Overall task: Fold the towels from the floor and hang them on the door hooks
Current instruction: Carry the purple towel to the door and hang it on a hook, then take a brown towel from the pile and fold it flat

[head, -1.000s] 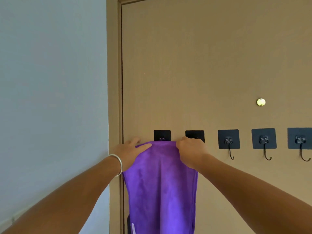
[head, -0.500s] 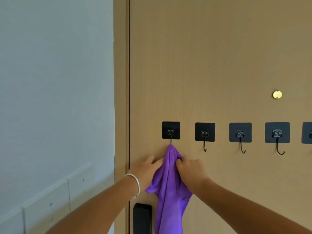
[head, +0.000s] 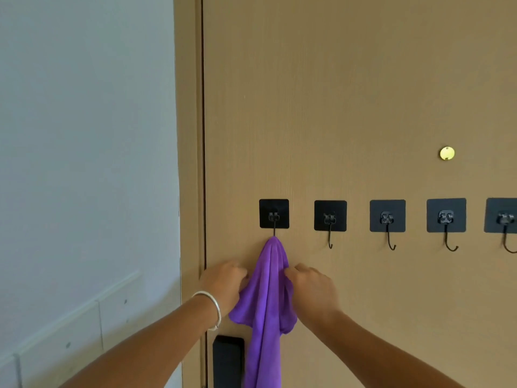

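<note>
A purple towel (head: 267,303) hangs bunched from the leftmost door hook (head: 274,217) and drapes down past the bottom of the view. My left hand (head: 226,284), with a silver bracelet on the wrist, grips the towel's left edge. On the other side, my right hand (head: 310,289) pinches its right edge. Both hands sit a little below the hook. A row of several black square hooks runs across the tan door (head: 335,107); the second hook (head: 330,219) and those to its right are bare.
A pale wall (head: 84,163) lies left of the door frame (head: 190,163). A black lock panel (head: 228,359) sits on the door below my left hand. A brass peephole (head: 446,153) is up at the right.
The towel went from being held spread wide at hook height to hanging bunched on the leftmost hook. Both hands dropped lower along its edges.
</note>
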`<state>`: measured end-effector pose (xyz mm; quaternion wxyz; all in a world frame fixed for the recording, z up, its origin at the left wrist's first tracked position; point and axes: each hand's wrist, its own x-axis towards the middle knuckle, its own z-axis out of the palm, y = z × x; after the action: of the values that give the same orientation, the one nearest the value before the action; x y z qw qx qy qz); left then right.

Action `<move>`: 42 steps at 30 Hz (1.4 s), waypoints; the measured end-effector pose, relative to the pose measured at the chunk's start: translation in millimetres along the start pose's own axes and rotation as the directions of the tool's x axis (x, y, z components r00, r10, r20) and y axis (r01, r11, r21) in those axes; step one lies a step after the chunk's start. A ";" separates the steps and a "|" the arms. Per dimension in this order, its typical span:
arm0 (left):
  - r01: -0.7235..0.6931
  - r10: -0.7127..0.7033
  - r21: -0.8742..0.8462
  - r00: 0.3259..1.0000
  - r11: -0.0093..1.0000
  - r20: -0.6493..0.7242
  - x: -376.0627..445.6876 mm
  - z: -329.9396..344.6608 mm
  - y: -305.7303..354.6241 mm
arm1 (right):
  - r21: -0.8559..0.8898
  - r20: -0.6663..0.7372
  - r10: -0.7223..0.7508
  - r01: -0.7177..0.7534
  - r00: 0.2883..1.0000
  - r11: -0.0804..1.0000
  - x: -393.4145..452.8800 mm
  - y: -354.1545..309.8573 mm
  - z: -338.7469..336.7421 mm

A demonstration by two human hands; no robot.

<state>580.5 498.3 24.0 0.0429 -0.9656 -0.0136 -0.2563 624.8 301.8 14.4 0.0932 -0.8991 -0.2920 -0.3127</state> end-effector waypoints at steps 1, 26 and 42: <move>0.030 -0.034 -0.039 0.994 0.999 -0.108 6.0 -8.5 -2.4 | 0.029 -0.058 0.001 0.001 0.998 1.000 -0.2 4.1 -6.2; -0.708 0.539 -0.065 0.590 0.703 -0.600 89.8 -51.6 386.1 | -0.228 -0.526 0.261 -0.430 0.809 0.873 -174.4 278.1 -162.8; -0.958 0.585 -0.269 0.162 -0.099 -0.795 -41.7 -117.7 720.8 | -0.539 -0.700 0.601 -0.837 0.387 -0.089 -452.0 289.4 -367.4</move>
<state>520.9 -230.4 50.5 -0.2227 -0.5821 0.6968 -0.3550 320.5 -272.8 29.2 -0.1856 -0.7653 0.4603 -0.4100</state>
